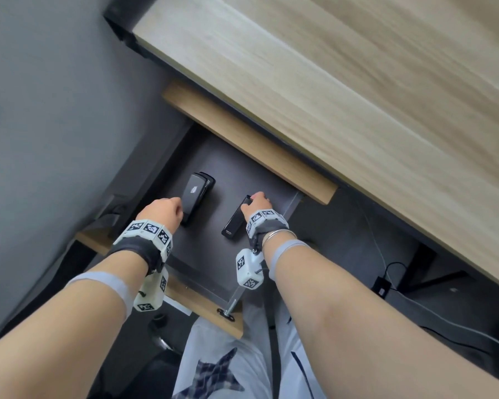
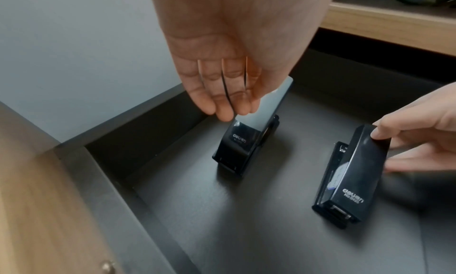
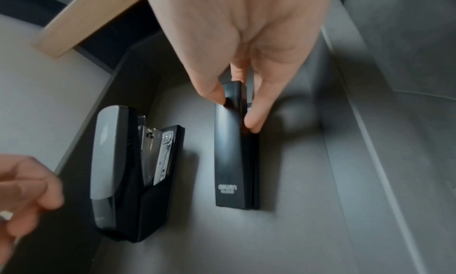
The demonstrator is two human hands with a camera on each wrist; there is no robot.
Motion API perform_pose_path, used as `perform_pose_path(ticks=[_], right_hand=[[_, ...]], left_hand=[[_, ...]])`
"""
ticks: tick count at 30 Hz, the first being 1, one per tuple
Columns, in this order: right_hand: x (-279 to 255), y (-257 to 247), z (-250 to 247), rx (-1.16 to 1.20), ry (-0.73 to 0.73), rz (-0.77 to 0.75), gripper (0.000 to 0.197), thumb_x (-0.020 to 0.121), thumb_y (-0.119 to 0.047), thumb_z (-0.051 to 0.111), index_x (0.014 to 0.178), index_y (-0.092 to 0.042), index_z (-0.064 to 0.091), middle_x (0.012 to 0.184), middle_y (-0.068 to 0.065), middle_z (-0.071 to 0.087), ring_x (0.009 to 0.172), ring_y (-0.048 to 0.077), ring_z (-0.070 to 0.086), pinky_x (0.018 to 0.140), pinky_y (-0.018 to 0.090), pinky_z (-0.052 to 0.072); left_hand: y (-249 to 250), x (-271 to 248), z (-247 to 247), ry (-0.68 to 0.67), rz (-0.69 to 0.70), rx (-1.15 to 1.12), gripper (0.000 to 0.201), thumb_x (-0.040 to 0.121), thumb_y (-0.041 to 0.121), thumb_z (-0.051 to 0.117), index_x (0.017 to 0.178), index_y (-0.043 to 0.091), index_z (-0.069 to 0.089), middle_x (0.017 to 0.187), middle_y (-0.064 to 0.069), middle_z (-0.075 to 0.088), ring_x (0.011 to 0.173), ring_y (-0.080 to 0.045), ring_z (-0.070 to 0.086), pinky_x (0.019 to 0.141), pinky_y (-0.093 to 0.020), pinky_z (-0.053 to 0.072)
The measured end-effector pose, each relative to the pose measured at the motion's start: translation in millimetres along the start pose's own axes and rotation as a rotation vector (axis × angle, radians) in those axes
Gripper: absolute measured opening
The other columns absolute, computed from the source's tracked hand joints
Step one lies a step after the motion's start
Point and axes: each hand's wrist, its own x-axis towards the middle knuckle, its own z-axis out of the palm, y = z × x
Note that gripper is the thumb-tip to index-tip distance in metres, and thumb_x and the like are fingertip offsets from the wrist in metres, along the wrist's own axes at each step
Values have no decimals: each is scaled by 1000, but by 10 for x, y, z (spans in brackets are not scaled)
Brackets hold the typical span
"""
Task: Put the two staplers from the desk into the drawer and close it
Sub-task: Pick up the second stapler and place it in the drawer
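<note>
The dark drawer (image 1: 251,165) stands pulled out under the desk, and both staplers lie on its floor. The grey-topped stapler (image 1: 196,191) (image 2: 246,141) (image 3: 111,161) lies at the left. My left hand (image 1: 170,210) (image 2: 227,110) (image 3: 24,190) hovers at its near end with relaxed fingers and holds nothing. The slim black stapler (image 1: 235,223) (image 2: 352,176) (image 3: 229,161) lies to the right, parallel to the first. My right hand (image 1: 255,204) (image 2: 394,141) (image 3: 234,110) pinches its far end between thumb and fingers.
The light wooden desk top (image 1: 357,96) overhangs the drawer's back. The wooden drawer front (image 1: 205,309) sits close to my legs. A grey wall (image 1: 41,110) runs along the left. Cables and a black adapter (image 1: 382,283) lie on the floor at right.
</note>
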Motion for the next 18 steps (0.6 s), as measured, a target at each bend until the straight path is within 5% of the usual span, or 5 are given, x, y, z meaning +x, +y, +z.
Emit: perform_pose_path(ticks=[9,14,18], right_hand=[[-253,-67,-359,-102,51,-160,35,93,-10,48,127,-9,47,134,14,49,121,28,51,96,32,43],[-688,-239,-796,-161,95,-347,32,90,-7,43,112,-17,63,115,7,67,96,28,63,77,24,46],[-1009,-350,-1118,-157,133,-487,28,86,-10,45,95,-23,69,99,8,74,91,29,68,85,31,55]], left_hand=[[52,-168,-41,9,-34,-40,23,90,13,40,100,10,61,103,-16,68,90,-33,63,75,-37,52],[15,-458,-125,-35,-129,-39,26,92,15,38,105,10,59,108,-18,67,91,-33,63,78,-35,50],[-55,-708,-137,-80,-191,-21,26,91,15,38,108,10,56,110,-17,66,84,-31,58,78,-35,49]])
